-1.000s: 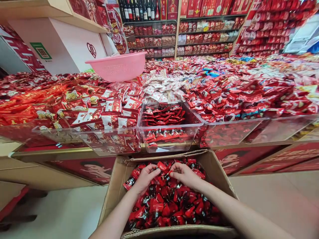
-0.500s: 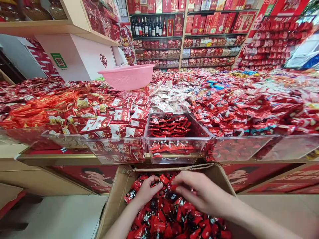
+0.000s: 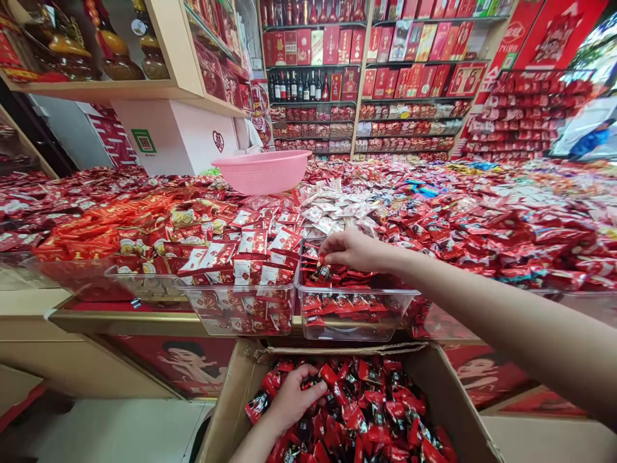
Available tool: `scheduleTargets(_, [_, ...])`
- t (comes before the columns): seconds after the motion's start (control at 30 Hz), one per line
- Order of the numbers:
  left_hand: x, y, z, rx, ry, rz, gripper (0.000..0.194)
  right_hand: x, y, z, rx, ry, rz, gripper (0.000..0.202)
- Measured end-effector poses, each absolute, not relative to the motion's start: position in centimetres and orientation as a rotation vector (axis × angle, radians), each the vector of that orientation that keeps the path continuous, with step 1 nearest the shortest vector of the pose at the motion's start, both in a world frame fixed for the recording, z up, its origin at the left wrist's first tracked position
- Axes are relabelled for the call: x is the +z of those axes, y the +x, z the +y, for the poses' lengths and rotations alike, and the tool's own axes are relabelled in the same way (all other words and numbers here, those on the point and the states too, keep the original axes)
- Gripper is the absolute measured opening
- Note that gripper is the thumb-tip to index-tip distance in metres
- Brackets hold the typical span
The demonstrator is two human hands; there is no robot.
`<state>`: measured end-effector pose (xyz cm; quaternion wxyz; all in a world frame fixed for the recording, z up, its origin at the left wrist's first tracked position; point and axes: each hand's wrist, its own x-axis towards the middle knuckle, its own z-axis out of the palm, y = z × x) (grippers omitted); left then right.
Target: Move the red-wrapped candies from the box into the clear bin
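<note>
My right hand (image 3: 349,251) is over a clear plastic bin (image 3: 357,321), closed on a red and black wrapped candy (image 3: 322,273) at its fingertips. Beneath it, flat red packets (image 3: 347,301) lie in rows inside that bin. Down in the open cardboard box (image 3: 463,399), my left hand (image 3: 296,395) rests among many loose wrapped candies (image 3: 371,411) of the same red and black kind. Its thumb and fingers curl around a candy there; the palm side is hidden.
Neighbouring clear bins hold white and red packets (image 3: 255,257) on the left and heaped red packets (image 3: 482,244) on the right. A pink plastic basket (image 3: 263,172) sits on the heap behind. The counter's gold edge (image 3: 144,323) runs just beyond the box.
My right hand has moved up and forward from the box to the clear bin, carrying candy. My left hand stays in the box. The view has tilted up slightly.
</note>
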<state>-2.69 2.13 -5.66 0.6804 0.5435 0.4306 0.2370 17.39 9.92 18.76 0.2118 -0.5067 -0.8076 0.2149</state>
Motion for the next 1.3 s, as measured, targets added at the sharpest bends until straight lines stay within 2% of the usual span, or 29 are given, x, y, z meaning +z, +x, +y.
scheduleTargets(0.27, [-5.8, -2.5, 2.0, 0.519, 1.26, 0.956, 0.03, 17.6, 14.7, 10.5, 0.888, -1.428, -2.61, 0.011])
scheduleTargets(0.47, [-6.0, -2.6, 2.0, 0.501, 1.303, 0.959, 0.03, 16.5, 13.6, 11.0, 1.658, -1.489, -2.394, 0.024])
scheduleTargets(0.57, [-6.2, -2.7, 2.1, 0.497, 1.32, 0.964, 0.031, 16.0, 13.5, 11.1, 1.885, -1.466, -2.271, 0.026])
scheduleTargets(0.9, [-6.3, -2.7, 2.1, 0.487, 1.332, 0.965, 0.032, 16.0, 14.0, 10.9, 1.941, -1.539, -2.199, 0.026])
scheduleTargets(1.13, [-6.3, -2.7, 2.1, 0.488, 1.356, 0.989, 0.032, 15.6, 14.5, 11.1, 2.25, -1.462, -1.945, 0.03])
scheduleTargets(1.3, [-6.2, -2.8, 2.2, 0.492, 1.375, 0.995, 0.032, 14.8, 14.2, 11.4, 2.201, -1.53, -1.994, 0.032])
